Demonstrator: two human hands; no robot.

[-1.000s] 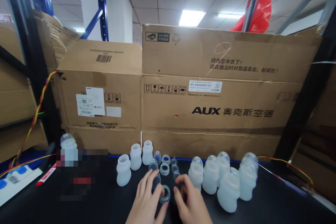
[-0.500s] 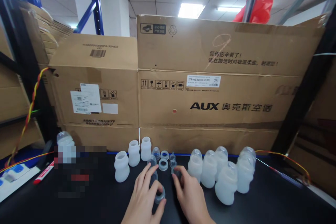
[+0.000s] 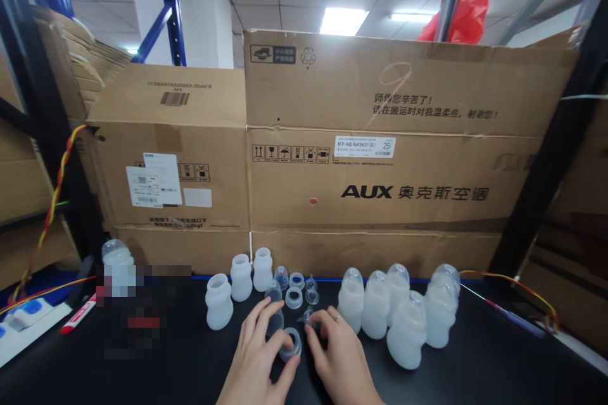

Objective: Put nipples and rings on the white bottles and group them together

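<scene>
My left hand grips a clear collar ring low over the black table, thumb and index finger on its rim. My right hand pinches a small clear silicone bottle nipple, its tip turned toward the left. Just beyond my left fingers are clear domed caps, partly hidden by the hand. Between and behind the hands lie two more collar rings and two more nipples.
Open milky bottles stand at the left. Several capped bottles are grouped at the right, and another capped bottle is far left. A red-and-white marker lies at left. A cardboard box walls the back; a screwdriver lies right.
My right hand has drawn the nipple away from the others, toward me and left, turning it onto its side. My left hand stays nearly in place with the ring.
</scene>
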